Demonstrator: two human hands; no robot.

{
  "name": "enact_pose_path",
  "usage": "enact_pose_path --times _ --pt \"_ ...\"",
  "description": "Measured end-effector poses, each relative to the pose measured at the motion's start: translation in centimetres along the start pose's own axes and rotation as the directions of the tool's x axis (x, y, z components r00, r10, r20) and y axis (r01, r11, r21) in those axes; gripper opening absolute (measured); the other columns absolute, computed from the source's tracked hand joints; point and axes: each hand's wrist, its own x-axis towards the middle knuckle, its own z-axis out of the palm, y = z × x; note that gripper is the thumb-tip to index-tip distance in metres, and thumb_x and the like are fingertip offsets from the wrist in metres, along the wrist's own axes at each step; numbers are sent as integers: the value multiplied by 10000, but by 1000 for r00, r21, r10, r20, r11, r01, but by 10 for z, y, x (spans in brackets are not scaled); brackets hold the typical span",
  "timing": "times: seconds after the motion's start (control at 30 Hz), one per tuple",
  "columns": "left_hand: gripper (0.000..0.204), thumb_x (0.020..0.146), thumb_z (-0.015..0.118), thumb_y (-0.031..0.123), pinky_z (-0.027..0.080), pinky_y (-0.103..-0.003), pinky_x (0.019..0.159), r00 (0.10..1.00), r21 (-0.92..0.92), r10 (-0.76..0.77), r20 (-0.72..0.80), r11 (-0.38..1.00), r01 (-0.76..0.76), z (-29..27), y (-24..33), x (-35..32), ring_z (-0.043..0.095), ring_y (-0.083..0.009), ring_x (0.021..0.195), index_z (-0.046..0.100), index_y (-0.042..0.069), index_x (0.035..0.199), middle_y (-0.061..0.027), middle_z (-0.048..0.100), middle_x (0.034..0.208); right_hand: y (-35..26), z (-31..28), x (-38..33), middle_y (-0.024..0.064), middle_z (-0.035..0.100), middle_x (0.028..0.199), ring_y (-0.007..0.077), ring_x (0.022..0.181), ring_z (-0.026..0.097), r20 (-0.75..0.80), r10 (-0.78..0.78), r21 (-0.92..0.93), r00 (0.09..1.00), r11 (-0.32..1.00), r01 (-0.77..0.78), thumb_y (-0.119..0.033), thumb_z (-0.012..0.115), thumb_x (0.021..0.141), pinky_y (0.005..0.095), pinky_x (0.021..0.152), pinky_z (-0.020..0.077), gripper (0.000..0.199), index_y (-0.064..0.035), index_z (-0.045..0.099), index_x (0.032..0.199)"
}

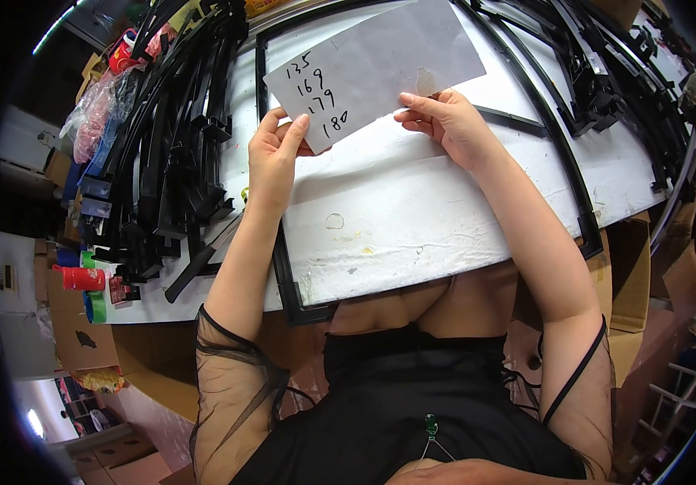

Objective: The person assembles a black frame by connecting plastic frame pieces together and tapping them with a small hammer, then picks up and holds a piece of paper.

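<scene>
Both hands hold up a white sheet of paper (380, 61) with handwritten figures near its left edge. My left hand (273, 153) pinches its lower left corner between thumb and fingers. My right hand (445, 121) grips its lower edge further right. The sheet hovers over a white table (412, 218), inside a large black rectangular frame (285, 267) that lies flat on the tabletop.
A heap of black plastic frame strips (170, 145) covers the table's left side, and more black strips (598, 89) lie at the right. Tape rolls and a red cup (83, 279) sit at the left edge. Cardboard boxes (630, 275) stand beside the table on the right.
</scene>
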Motion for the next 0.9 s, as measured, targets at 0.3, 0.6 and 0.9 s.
enact_pose_path --times 0.3,0.6,0.9 --pt "220 912 510 138 524 -269 670 1000 7 5 -12 1000 -5 3 2 0 656 -174 709 505 -23 1063 -132 665 825 0 -1 0 99 646 841 153 807 646 -14 0 -3 1000 1000 0 -177 631 845 221 758 522 207 6 610 939" --pt "225 910 512 146 539 -277 664 1000 22 5 -19 1000 -5 2 2 -1 662 -185 720 500 -21 1060 -140 666 832 0 0 0 102 645 847 152 807 646 -13 6 -12 1000 1000 -6 -178 628 847 221 758 523 213 10 606 945" --pt "220 911 512 145 536 -275 667 1000 27 2 -19 1000 -2 2 2 -1 660 -180 713 502 -19 1057 -133 667 829 -3 2 -3 104 641 852 156 813 644 0 8 10 1000 1000 -8 -176 635 842 224 752 524 226 17 591 950"
